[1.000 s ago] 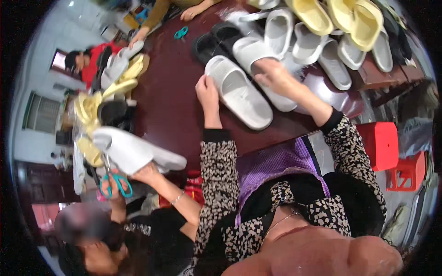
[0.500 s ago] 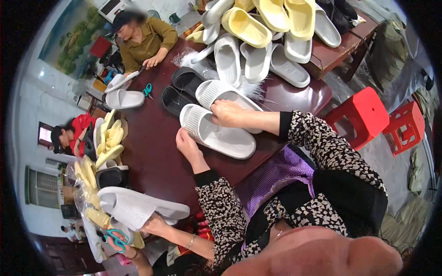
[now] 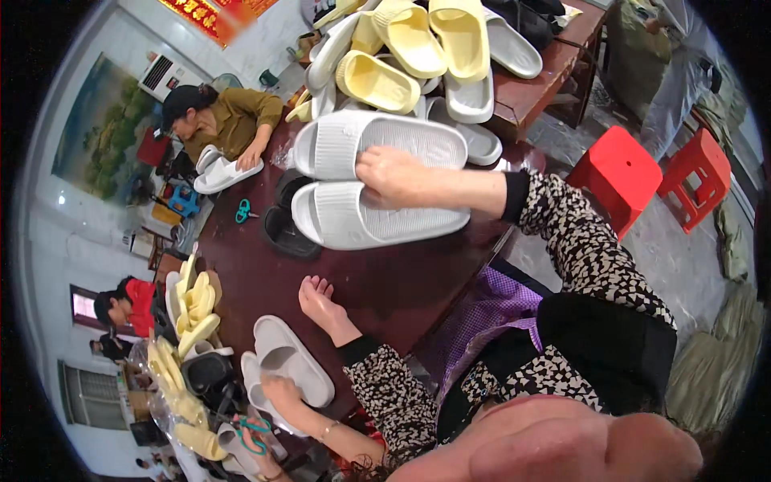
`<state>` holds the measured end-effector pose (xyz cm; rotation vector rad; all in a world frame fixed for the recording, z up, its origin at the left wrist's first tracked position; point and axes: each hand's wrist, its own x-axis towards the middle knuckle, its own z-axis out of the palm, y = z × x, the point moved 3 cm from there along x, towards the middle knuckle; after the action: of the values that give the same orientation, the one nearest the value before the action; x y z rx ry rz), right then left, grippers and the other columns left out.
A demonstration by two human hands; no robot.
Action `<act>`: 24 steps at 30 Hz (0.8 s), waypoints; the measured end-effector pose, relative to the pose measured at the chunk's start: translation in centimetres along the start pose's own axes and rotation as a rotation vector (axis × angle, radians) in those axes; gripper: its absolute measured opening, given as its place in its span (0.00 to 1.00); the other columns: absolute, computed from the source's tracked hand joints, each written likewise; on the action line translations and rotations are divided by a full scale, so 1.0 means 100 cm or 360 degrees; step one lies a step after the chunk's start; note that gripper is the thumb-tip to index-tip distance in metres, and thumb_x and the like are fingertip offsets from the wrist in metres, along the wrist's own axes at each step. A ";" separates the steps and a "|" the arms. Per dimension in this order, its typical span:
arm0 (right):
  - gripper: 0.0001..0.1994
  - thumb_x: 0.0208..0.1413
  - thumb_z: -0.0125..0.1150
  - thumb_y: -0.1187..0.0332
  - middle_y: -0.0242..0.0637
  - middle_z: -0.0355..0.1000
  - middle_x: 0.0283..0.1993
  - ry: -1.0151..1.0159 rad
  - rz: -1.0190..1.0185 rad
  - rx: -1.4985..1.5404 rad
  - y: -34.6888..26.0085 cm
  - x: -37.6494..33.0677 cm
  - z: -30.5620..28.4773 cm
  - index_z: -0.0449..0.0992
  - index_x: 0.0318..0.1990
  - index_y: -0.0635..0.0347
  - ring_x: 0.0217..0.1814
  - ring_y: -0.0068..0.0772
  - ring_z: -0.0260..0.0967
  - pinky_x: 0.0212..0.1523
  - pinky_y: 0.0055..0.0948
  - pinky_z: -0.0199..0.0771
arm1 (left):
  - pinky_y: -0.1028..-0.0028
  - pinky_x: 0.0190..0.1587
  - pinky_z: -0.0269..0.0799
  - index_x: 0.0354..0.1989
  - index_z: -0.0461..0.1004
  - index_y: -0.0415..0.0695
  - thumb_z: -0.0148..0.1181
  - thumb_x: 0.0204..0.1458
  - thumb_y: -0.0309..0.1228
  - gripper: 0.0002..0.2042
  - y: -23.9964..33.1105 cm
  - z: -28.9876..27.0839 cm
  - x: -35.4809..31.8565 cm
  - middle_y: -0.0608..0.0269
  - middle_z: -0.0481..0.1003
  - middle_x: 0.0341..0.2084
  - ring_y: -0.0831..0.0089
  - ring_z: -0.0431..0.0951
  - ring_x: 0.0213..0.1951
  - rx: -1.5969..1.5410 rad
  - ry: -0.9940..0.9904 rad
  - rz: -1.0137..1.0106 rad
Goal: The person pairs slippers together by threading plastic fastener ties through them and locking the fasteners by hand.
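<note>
Pale slipper pair (image 3: 385, 222) has risen off the worktop (image 3: 385, 281) since the earlier frame. My right grip (image 3: 393, 178) holds both at their adjoining edges; my left grip (image 3: 325, 309), loosely spread, hovers apart. Black slippers (image 3: 285, 233) lie partly hidden behind the pair.

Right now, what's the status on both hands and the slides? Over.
Right hand gripping both light-grey slides at adjoining edges. Left hand empty, fingers half-curled. Black slides partly hidden behind the held pair.

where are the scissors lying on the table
In the head view, the teal-handled scissors lie left of centre on the table, just left of the black slides.
</note>
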<state>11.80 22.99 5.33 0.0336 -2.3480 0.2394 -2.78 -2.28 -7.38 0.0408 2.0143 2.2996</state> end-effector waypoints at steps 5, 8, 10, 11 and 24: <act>0.08 0.42 0.58 0.69 0.46 0.72 0.31 0.0085 0.0003 -0.0421 0.066 0.059 -0.054 0.75 0.28 0.65 0.36 0.44 0.70 0.40 0.37 0.72 | 0.77 0.32 0.69 0.45 0.69 0.36 0.49 0.56 0.35 0.15 0.006 -0.015 -0.001 0.58 0.73 0.36 0.72 0.73 0.33 0.0032 0.0015 0.0066; 0.09 0.41 0.60 0.72 0.45 0.73 0.35 -0.0315 0.0571 -0.0827 0.143 0.119 -0.113 0.75 0.32 0.62 0.39 0.45 0.72 0.40 0.39 0.72 | 0.77 0.32 0.70 0.45 0.69 0.37 0.49 0.56 0.35 0.15 -0.001 0.003 -0.002 0.58 0.73 0.36 0.72 0.73 0.33 0.0057 -0.0003 0.0033; 0.06 0.48 0.54 0.70 0.43 0.72 0.24 -0.0200 0.0475 -0.1140 0.215 0.146 -0.159 0.76 0.28 0.61 0.24 0.41 0.70 0.25 0.35 0.69 | 0.77 0.32 0.70 0.45 0.69 0.37 0.49 0.56 0.35 0.15 0.007 0.009 -0.005 0.58 0.73 0.36 0.73 0.73 0.33 0.0051 -0.0010 0.0037; 0.07 0.48 0.54 0.69 0.44 0.72 0.32 0.0307 0.0543 -0.1231 0.258 0.135 -0.192 0.75 0.32 0.59 0.34 0.44 0.70 0.34 0.39 0.69 | 0.77 0.32 0.70 0.45 0.69 0.37 0.49 0.56 0.35 0.15 0.001 0.027 -0.006 0.58 0.73 0.36 0.73 0.73 0.33 0.0039 -0.0071 0.0014; 0.15 0.47 0.52 0.70 0.42 0.66 0.51 0.0526 0.0147 -0.1091 0.193 0.041 -0.111 0.71 0.45 0.57 0.56 0.47 0.60 0.53 0.44 0.57 | 0.77 0.31 0.70 0.44 0.69 0.38 0.49 0.56 0.35 0.13 -0.010 -0.006 0.011 0.59 0.73 0.34 0.73 0.73 0.32 -0.0017 -0.0042 0.0016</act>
<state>14.76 44.14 12.78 -0.4145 -1.9906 -0.4864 -3.93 -2.69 -8.53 0.0801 1.9937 2.3036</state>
